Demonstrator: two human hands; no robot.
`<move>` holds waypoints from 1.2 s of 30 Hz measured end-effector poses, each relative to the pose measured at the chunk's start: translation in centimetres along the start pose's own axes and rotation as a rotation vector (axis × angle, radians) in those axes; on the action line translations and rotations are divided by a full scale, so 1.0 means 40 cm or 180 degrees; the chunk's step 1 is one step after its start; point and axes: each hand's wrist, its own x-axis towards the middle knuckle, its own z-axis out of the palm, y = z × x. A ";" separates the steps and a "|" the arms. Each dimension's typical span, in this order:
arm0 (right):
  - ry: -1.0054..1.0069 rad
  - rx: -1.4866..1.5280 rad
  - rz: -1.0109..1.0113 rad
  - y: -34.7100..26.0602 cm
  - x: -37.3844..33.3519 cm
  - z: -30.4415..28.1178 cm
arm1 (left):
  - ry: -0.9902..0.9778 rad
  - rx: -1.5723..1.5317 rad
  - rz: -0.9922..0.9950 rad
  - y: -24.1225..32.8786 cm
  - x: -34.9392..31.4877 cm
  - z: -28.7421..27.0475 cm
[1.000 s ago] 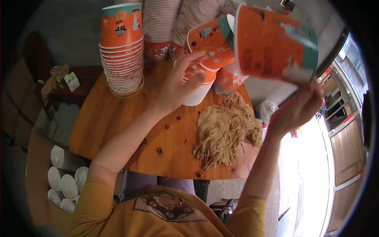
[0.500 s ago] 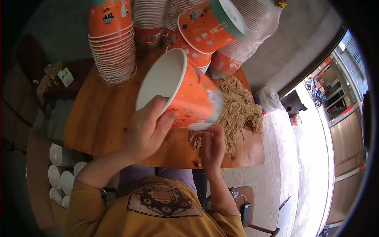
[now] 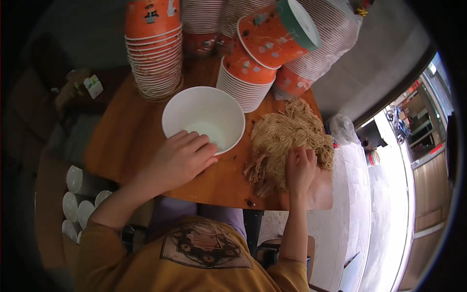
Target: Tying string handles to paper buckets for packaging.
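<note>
A paper bucket stands upright on the wooden table, its white inside facing up. My left hand grips its near rim, fingers hooked over into the bucket. Over to the right lies a tangled pile of tan strings. The fingertips of my right hand are pinched together in the right part of this pile; the exact strands between them are too fine to make out.
Behind the bucket rises a stack of orange buckets with one tilted bucket on top. Another tall stack stands at left. Bagged stacks fill the back. White-ended containers sit in a box below left.
The bucket has gone from tilted in the air to upright on the table. My right hand has left its base and moved right into the strings.
</note>
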 end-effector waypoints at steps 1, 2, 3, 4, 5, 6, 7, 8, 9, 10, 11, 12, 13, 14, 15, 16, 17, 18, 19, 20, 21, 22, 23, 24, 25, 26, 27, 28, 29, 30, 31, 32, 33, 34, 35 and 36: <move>0.0042 0.0094 0.0057 -0.017 0.003 -0.010 | 0.0154 0.0029 -0.0020 0.006 0.004 -0.006; 0.0300 0.0301 -0.0129 -0.023 0.003 -0.009 | 0.0309 0.0057 -0.0033 0.013 0.009 -0.010; 0.0290 0.0327 -0.0145 -0.031 -0.003 -0.014 | 0.0532 0.0017 -0.0017 0.031 0.009 -0.010; -0.0031 0.1492 0.0530 -0.053 -0.011 -0.018 | 0.0749 0.0004 -0.0013 0.054 -0.001 -0.012; -0.0369 0.2611 0.1223 -0.083 -0.015 -0.035 | 0.0752 -0.0609 0.0035 0.070 -0.013 0.006; -0.0557 0.3528 0.1515 -0.125 -0.020 -0.056 | 0.0746 -0.1157 -0.0022 0.098 -0.012 0.018; -0.0741 0.3768 0.1590 -0.172 -0.030 -0.080 | 0.0740 -0.1712 -0.0071 0.131 0.000 0.030; -0.0940 0.4010 0.1663 -0.212 -0.043 -0.098 | 0.0742 -0.2485 -0.0244 0.151 -0.001 0.071; -0.1308 0.4134 0.1410 -0.240 -0.053 -0.124 | 0.0750 -0.2474 -0.0261 0.174 0.002 0.084; -0.1342 0.4249 0.1253 -0.257 -0.068 -0.124 | 0.0547 -0.3607 -0.0914 0.196 0.006 0.094; -0.1378 0.4355 0.1104 -0.272 -0.080 -0.122 | 0.0313 -0.4733 -0.1595 0.210 0.012 0.106; -0.1409 0.4543 0.1294 -0.286 -0.083 -0.124 | 0.0658 -0.4542 -0.1467 0.215 0.017 0.124; -0.1422 0.4543 0.1300 -0.283 -0.081 -0.124 | 0.0662 -0.4542 -0.1481 0.209 0.010 0.131; -0.1293 0.4350 0.1324 -0.276 -0.077 -0.125 | 0.0203 -0.4799 -0.1843 0.201 -0.003 0.134; -0.1168 0.4160 0.1346 -0.267 -0.073 -0.125 | -0.0267 -0.5032 -0.2207 0.194 -0.015 0.133; -0.1068 0.4328 0.1426 -0.254 -0.070 -0.115 | -0.0270 -0.5036 -0.2221 0.189 -0.024 0.129; -0.1079 0.4329 0.1437 -0.248 -0.068 -0.109 | -0.0482 -0.4680 -0.2201 0.183 -0.031 0.122; -0.1053 0.4162 0.1543 -0.243 -0.068 -0.104 | -0.0688 -0.4321 -0.2175 0.177 -0.039 0.116; -0.1021 0.3992 0.1643 -0.235 -0.067 -0.099 | -0.0693 -0.4323 -0.2181 0.171 -0.048 0.112; -0.1022 0.3991 0.1651 -0.217 -0.070 -0.090 | -0.0718 -0.4172 -0.2259 0.164 -0.057 0.109; -0.1306 0.3545 0.1437 -0.194 -0.075 -0.078 | -0.0745 -0.4021 -0.2331 0.158 -0.064 0.105; -0.1590 0.3102 0.1221 -0.197 -0.073 -0.076 | -0.0750 -0.4016 -0.2348 0.151 -0.072 0.103; -0.1599 0.3110 0.1229 -0.207 -0.076 -0.080 | -0.0532 -0.3676 -0.2096 0.142 -0.077 0.101; -0.1047 0.2102 0.0482 -0.226 -0.080 -0.089 | -0.0322 -0.3334 -0.1841 0.134 -0.080 0.099; -0.0488 0.1070 -0.0241 -0.240 -0.080 -0.096 | -0.0118 -0.2998 -0.1576 0.125 -0.078 0.098; -0.0639 0.1864 -0.0313 -0.241 -0.081 -0.097 | -0.0128 -0.3002 -0.1574 0.120 -0.075 0.090; -0.0977 0.2370 -0.0152 -0.262 -0.079 -0.110 | -0.0210 -0.2428 -0.1319 0.118 -0.068 0.074; -0.1304 0.2869 0.0016 -0.292 -0.077 -0.127 | -0.0286 -0.1856 -0.1049 0.117 -0.058 0.056; -0.1660 0.3135 0.0136 -0.301 -0.082 -0.129 | -0.0294 -0.1861 -0.1032 0.116 -0.048 0.043; -0.1644 0.3129 0.0146 -0.297 -0.087 -0.131 | -0.0127 -0.1392 -0.0677 0.115 -0.038 0.032; -0.2117 0.3551 0.0631 -0.289 -0.093 -0.129 | 0.0049 -0.0911 -0.0320 0.111 -0.026 0.023; -0.2591 0.3958 0.1130 -0.283 -0.098 -0.128 | 0.0053 -0.0904 -0.0301 0.108 -0.014 0.013; -0.2379 0.3928 0.1157 -0.283 -0.097 -0.135 | -0.0027 -0.0681 -0.0085 0.105 -0.004 0.005; -0.2365 0.3934 0.1162 -0.284 -0.100 -0.134 | -0.0117 -0.0461 0.0125 0.103 0.003 -0.001; -0.2015 0.3851 0.0904 -0.283 -0.103 -0.130 | -0.0123 -0.0461 0.0139 0.099 0.013 0.000; -0.1666 0.3756 0.0653 -0.282 -0.104 -0.129 | -0.0012 -0.0346 0.0287 0.095 0.025 0.004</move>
